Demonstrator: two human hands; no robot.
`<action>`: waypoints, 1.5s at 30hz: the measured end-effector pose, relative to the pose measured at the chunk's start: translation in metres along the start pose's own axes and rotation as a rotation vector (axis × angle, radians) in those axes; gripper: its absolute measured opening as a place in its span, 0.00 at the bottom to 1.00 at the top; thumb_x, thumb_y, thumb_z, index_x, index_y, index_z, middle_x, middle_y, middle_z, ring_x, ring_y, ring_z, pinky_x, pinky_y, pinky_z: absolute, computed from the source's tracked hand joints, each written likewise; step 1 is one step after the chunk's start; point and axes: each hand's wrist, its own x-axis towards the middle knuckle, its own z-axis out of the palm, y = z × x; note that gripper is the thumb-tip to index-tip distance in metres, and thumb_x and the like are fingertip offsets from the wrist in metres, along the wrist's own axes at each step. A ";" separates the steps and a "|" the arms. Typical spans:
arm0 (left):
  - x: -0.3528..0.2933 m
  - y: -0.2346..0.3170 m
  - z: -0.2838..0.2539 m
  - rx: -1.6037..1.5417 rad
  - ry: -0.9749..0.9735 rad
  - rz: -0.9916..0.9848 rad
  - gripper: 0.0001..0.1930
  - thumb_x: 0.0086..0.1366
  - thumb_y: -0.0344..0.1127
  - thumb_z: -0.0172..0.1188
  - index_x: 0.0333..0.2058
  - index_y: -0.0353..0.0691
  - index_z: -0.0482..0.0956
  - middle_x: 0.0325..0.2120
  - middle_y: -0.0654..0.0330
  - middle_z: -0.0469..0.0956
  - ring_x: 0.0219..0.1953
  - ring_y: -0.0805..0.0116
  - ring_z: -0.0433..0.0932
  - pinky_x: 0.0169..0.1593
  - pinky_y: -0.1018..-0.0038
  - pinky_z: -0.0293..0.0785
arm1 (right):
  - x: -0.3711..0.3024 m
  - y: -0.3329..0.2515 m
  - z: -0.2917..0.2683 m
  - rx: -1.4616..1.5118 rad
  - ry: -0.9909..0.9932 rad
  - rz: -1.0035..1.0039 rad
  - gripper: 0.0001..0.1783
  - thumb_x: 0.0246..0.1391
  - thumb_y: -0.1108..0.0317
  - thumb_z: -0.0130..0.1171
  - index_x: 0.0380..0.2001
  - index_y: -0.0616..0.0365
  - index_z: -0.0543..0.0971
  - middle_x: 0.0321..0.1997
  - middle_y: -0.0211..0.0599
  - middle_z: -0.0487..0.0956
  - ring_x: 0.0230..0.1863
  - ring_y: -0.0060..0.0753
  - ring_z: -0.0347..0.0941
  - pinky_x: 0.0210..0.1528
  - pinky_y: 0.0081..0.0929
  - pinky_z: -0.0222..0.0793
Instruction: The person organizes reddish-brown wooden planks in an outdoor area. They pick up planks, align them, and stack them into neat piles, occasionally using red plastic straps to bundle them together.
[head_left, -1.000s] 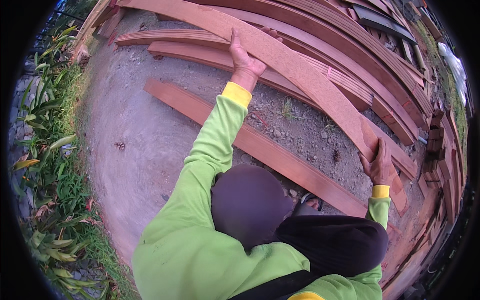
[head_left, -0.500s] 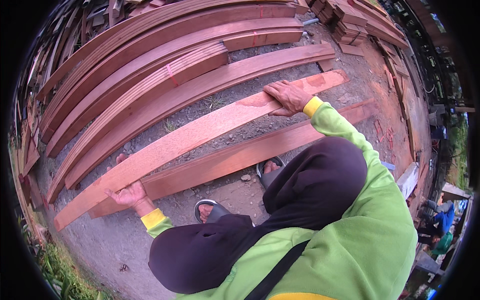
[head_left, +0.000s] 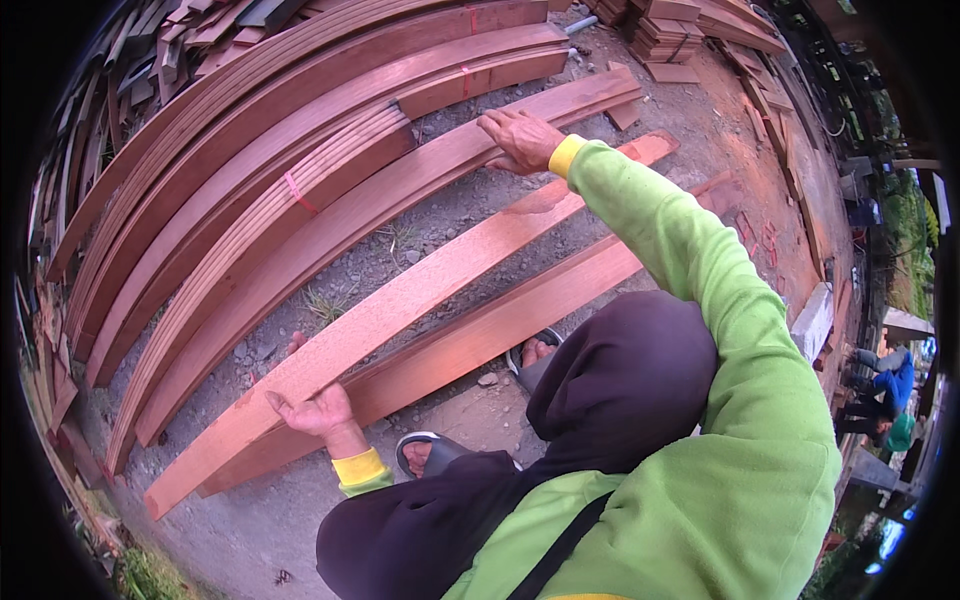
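Note:
My left hand [head_left: 318, 408] grips a long reddish wooden plank [head_left: 400, 310] near its left end, with the thumb on the near side and fingertips showing past the far edge. My right hand [head_left: 520, 140] is off that plank, over the near stack of boards [head_left: 430, 180]. Its fingers are bent and spread from the thumb, with nothing held. Whether they touch the top board I cannot tell. Nearer to me, between the plank and my feet, lies a short pile of boards [head_left: 480, 350] on the ground.
Farther off lie a bundle with a red tie [head_left: 290, 170] and more long stacks [head_left: 300, 90]. Short boards [head_left: 665, 40] are piled at the far right. Scrap wood [head_left: 150, 60] fills the far left. A person in blue [head_left: 890, 385] bends at the right edge.
My right hand has let go of the plank and moved left and away from me to the near stack. My left hand stays on the plank. The view has shifted.

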 end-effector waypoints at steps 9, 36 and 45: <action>-0.003 0.075 0.029 -0.004 -0.205 0.242 0.34 0.63 0.63 0.48 0.62 0.49 0.61 0.55 0.38 0.67 0.61 0.36 0.62 0.64 0.38 0.52 | 0.076 -0.026 0.015 0.009 -0.446 0.087 0.47 0.36 0.62 0.73 0.59 0.63 0.61 0.60 0.56 0.66 0.63 0.57 0.61 0.62 0.51 0.60; -0.001 0.112 0.057 -0.112 -0.112 0.427 0.35 0.62 0.73 0.37 0.39 0.43 0.70 0.29 0.53 0.74 0.34 0.57 0.76 0.46 0.49 0.73 | 0.011 -0.150 -0.148 0.113 -0.060 -0.205 0.35 0.29 0.67 0.62 0.47 0.67 0.67 0.38 0.58 0.73 0.41 0.62 0.72 0.43 0.48 0.69; 0.003 0.106 0.030 -0.142 -0.079 0.338 0.23 0.60 0.60 0.55 0.37 0.45 0.72 0.28 0.60 0.75 0.36 0.63 0.75 0.45 0.54 0.73 | -0.028 -0.135 -0.145 0.126 -0.008 -0.196 0.39 0.29 0.71 0.63 0.51 0.68 0.64 0.45 0.59 0.71 0.47 0.62 0.70 0.50 0.45 0.68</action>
